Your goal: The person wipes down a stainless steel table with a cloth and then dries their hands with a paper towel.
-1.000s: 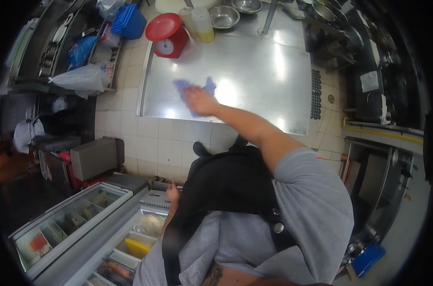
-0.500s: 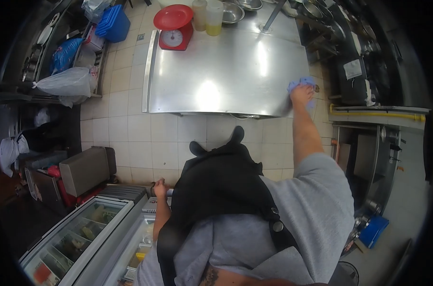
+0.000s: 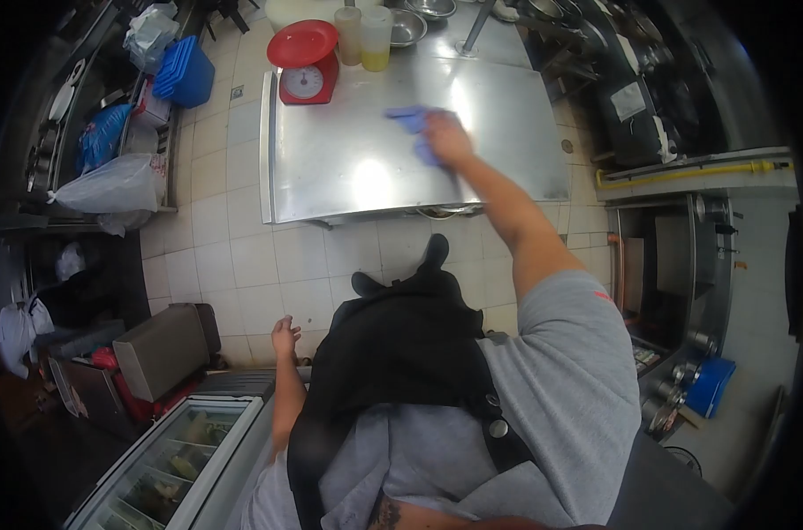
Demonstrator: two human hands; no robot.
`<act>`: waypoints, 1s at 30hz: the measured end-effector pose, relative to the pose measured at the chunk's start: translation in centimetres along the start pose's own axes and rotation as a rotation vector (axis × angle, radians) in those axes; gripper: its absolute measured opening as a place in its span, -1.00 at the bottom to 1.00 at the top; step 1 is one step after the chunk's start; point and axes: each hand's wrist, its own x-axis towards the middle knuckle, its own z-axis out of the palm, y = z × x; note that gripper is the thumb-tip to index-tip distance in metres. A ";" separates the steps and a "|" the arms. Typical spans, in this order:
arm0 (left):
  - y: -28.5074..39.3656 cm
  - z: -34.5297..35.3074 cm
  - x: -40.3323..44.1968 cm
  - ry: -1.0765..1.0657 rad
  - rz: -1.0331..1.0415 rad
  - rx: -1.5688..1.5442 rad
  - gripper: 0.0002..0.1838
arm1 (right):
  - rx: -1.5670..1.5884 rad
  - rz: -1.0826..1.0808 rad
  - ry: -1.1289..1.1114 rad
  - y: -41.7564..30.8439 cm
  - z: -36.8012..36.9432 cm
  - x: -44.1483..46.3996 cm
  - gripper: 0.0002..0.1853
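Observation:
My right hand presses a bluish-purple cloth onto the stainless steel table. The hand is slightly blurred, with the cloth sticking out to its left and below. Low on the left, my left hand hangs beside my black apron, holding nothing, fingers loosely apart. Left of the cloth, near the table's far left corner, stands a red dial scale. Next to it are a cloudy plastic bottle and one with yellow liquid.
Metal bowls sit at the table's back, near an upright pole. A glass-topped display fridge is at lower left. On the left are a blue bin and shelving with bags. A yellow pipe runs along the right.
My right hand has swept the cloth leftward from the table's right edge to its middle. My left hand has moved slightly left and its fingers have loosened. The view has shifted a little.

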 end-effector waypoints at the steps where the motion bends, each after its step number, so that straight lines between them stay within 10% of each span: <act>1: 0.5 0.1 -0.2 -0.018 0.054 0.005 -0.57 | -0.054 0.177 -0.053 3.5 -0.7 -0.3 -0.53; 6: -2.1 -0.3 -1.6 -0.004 -0.021 -0.008 -0.61 | -0.235 0.820 -0.378 16.1 -3.6 -4.3 -0.54; 8: -5.5 -0.8 -1.4 -0.013 -0.106 0.040 -0.63 | -0.140 0.751 -0.422 19.3 1.5 -4.7 -0.50; 11: -13.1 -2.0 1.7 -0.250 0.417 1.098 -0.65 | -0.197 0.484 -0.146 8.7 -1.7 -2.4 -0.55; 15: -12.0 0.0 -0.4 -0.234 0.624 1.233 -0.59 | -0.052 0.078 -0.002 5.9 -1.0 -3.5 -0.50; 18: -8.6 1.8 -0.5 -0.236 0.487 1.102 -0.58 | 0.009 0.626 -0.234 13.0 -1.7 -3.1 -0.49; 21: -2.3 7.6 -3.9 -0.093 0.139 0.297 -0.58 | -0.076 0.576 -0.070 19.2 -0.8 -3.3 -0.52; 23: 1.3 9.9 -4.9 -0.071 -0.013 -0.001 -0.57 | 0.024 0.644 -0.392 18.7 -1.7 -1.9 -0.54; 30: -1.9 11.9 -3.5 -0.160 0.125 0.220 -0.50 | -0.107 0.430 -0.133 10.9 -1.7 -4.7 -0.51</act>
